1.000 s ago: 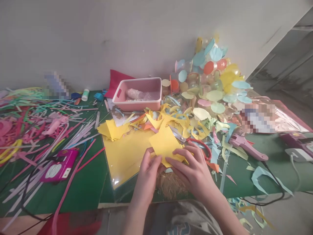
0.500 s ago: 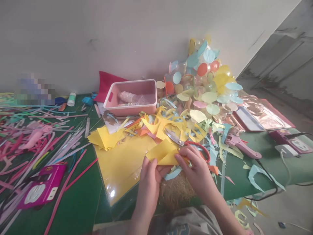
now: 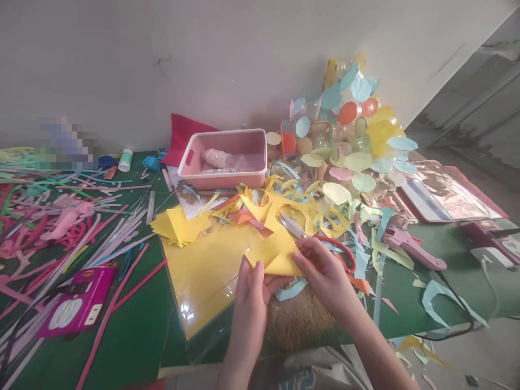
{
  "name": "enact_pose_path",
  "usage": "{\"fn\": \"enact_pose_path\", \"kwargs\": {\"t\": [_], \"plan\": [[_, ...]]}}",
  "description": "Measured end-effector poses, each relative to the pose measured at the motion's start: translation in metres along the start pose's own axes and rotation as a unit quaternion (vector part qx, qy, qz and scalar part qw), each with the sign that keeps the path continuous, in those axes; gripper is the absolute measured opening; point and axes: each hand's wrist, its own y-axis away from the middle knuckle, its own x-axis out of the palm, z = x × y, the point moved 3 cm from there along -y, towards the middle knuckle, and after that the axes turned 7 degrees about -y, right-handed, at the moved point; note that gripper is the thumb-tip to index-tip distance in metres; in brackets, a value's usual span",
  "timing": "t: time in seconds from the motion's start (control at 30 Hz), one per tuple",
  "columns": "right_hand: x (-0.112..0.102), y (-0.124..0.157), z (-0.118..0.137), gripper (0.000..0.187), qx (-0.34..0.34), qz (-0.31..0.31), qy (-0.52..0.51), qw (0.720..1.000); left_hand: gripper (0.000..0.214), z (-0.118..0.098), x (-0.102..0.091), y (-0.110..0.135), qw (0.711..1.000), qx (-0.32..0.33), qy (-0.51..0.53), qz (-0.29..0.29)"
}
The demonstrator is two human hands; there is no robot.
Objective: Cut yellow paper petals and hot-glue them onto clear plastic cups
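Between my two hands is a piece of yellow paper [image 3: 280,254], with overlapping flaps that look folded. My left hand [image 3: 252,281] pinches its lower left corner, thumb on top and fingers beneath. At the right edge, my right hand [image 3: 320,268] grips the paper between thumb and fingers. Just behind the right hand lie scissors with red handles [image 3: 345,252], their blades resting on yellow scraps [image 3: 296,208]. To the left, a stack of yellow paper pieces [image 3: 179,225] rests on a yellow sheet in a clear sleeve [image 3: 203,281].
A pink bin [image 3: 223,179] holding plastic bottles stands against the wall. Right of it are plastic cups with coloured paper discs [image 3: 349,141]. A pink glue gun [image 3: 414,249] with a cord lies at the right. Pipe cleaners [image 3: 101,244] and a magenta box [image 3: 77,303] cover the left side.
The flaps on the yellow paper sit differently, and its right side now shows a broader flat face. Both hands still hold it. The camera view has shifted slightly.
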Motion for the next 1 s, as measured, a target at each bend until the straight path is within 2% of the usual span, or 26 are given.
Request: {"fn": "enact_pose_path", "kwargs": {"t": [0.17,0.27,0.4,0.6,0.87,1.0], "plan": [[-0.005,0.000,0.000,0.032,0.014,-0.009,-0.066,0.998,0.063,0.000,0.007,0.002,0.998,0.040,-0.021,0.031],[-0.007,0.002,0.001,0.035,0.025,-0.012,-0.091,0.995,0.060,0.002,0.009,0.002,0.997,0.037,-0.050,0.044],[-0.007,0.004,0.002,0.037,0.028,-0.010,-0.099,0.995,0.042,0.005,0.003,0.000,0.992,0.020,-0.123,-0.003],[-0.003,0.006,0.001,0.034,0.014,0.000,-0.118,0.993,0.034,0.004,-0.001,0.001,0.985,0.031,-0.168,-0.039],[0.005,0.012,-0.001,0.037,0.043,0.050,-0.126,0.990,0.036,-0.002,0.004,0.004,0.968,0.122,-0.199,-0.092],[0.009,0.014,-0.002,0.034,0.027,0.038,-0.171,0.984,0.037,-0.003,0.012,0.006,0.969,0.138,-0.191,-0.077]]}}
